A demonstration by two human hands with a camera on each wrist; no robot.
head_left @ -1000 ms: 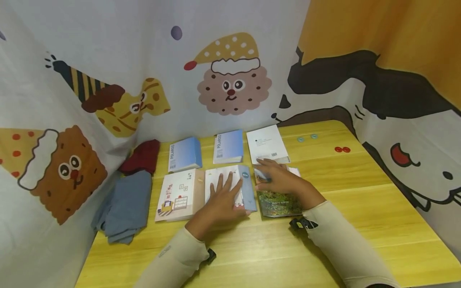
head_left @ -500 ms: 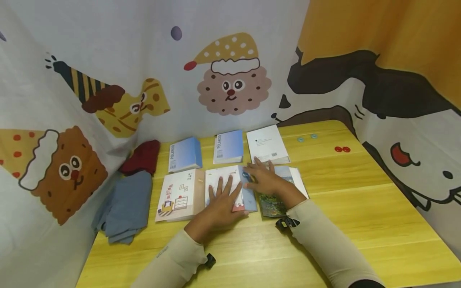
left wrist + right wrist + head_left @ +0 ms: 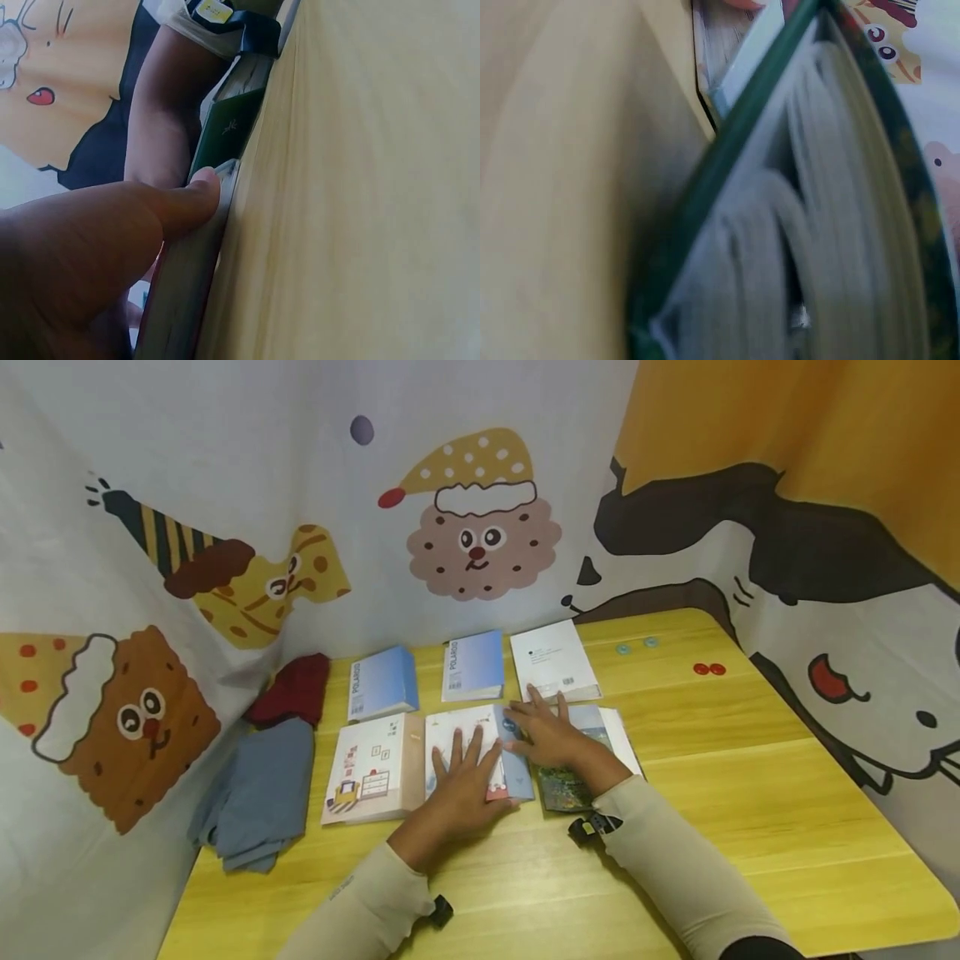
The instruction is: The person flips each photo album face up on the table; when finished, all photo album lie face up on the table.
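My left hand lies with spread fingers on a white book with a light blue spine, in the middle of the front row. In the left wrist view its thumb rests along that book's edge. My right hand reaches over a photo album with a green leafy cover, fingertips at the blue spine and near a white book behind. The right wrist view shows the album's dark green cover and thick page edges close up. Part of the album's cover is hidden under the right hand.
Left of my left hand lies a cream book with a room drawing. Two blue POLAROID books stand behind. A grey-blue folded cloth and dark red cloth lie left; red buttons and pale blue buttons lie right.
My right hand has shifted left from the green album to the blue spine of the middle book, uncovering the album's right part. The left hand stays spread on the middle book.
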